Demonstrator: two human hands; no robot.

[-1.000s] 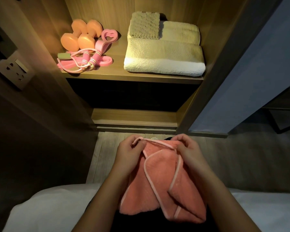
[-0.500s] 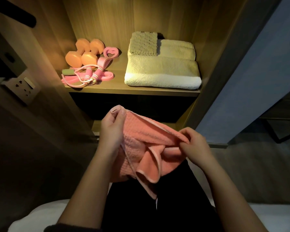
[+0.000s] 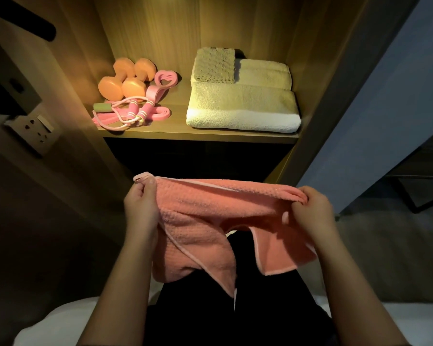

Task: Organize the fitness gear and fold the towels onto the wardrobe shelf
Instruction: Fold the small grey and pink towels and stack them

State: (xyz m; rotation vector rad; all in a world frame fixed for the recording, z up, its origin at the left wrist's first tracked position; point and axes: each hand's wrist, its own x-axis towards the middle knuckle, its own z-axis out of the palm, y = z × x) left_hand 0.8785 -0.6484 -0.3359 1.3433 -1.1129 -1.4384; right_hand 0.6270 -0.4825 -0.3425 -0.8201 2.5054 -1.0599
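A pink waffle towel (image 3: 205, 221) hangs stretched between my hands, below the wardrobe shelf (image 3: 198, 134). My left hand (image 3: 141, 208) pinches its top left corner, and my right hand (image 3: 313, 211) grips the top right edge. On the shelf's left lie two orange dumbbells (image 3: 125, 82), a pink jump rope (image 3: 130, 113) and a pink resistance band (image 3: 161, 84). A folded cream towel (image 3: 243, 106) sits on the right of the shelf, with a smaller folded beige cloth (image 3: 215, 64) on top at the back.
A wall socket plate (image 3: 34, 127) sticks out on the left panel. The wardrobe's right side panel (image 3: 335, 96) and a blue-grey door (image 3: 398, 83) stand at the right. White bedding (image 3: 60, 323) lies under my arms. A dark compartment opens below the shelf.
My hands have moved apart and pulled the pink towel from a bunched fold into a wide stretch. The view has tilted up toward the shelf.
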